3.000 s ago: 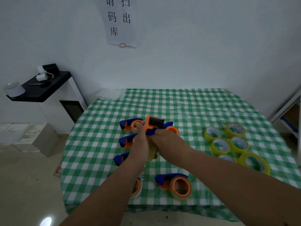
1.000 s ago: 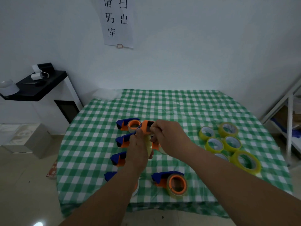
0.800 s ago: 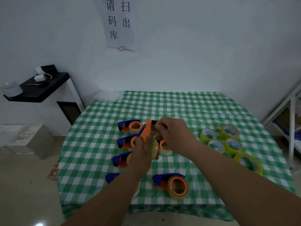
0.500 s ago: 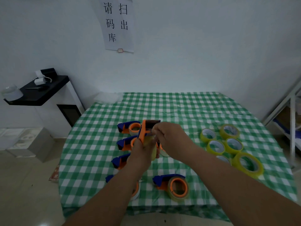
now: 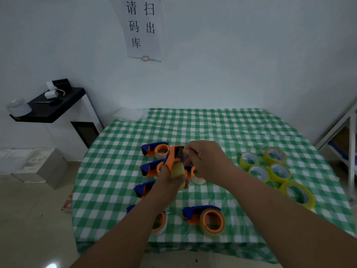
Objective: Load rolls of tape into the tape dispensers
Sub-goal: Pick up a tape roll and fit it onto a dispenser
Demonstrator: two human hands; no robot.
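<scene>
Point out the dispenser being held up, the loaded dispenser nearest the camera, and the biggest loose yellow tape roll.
Held dispenser (image 5: 172,158), head view, orange frame.
Nearest loaded dispenser (image 5: 197,209), head view, blue handle.
Biggest yellow tape roll (image 5: 309,202), head view, outer rim.

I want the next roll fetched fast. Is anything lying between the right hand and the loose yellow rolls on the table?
Nothing visible: only bare checked tablecloth lies between the right hand and the loose yellow rolls. That hand is busy, though, pinching at the held dispenser.

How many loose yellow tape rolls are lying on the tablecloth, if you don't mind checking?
5, all to the right of the hands: two at the back, two in the middle, one nearest. The arm may hide others.
</scene>
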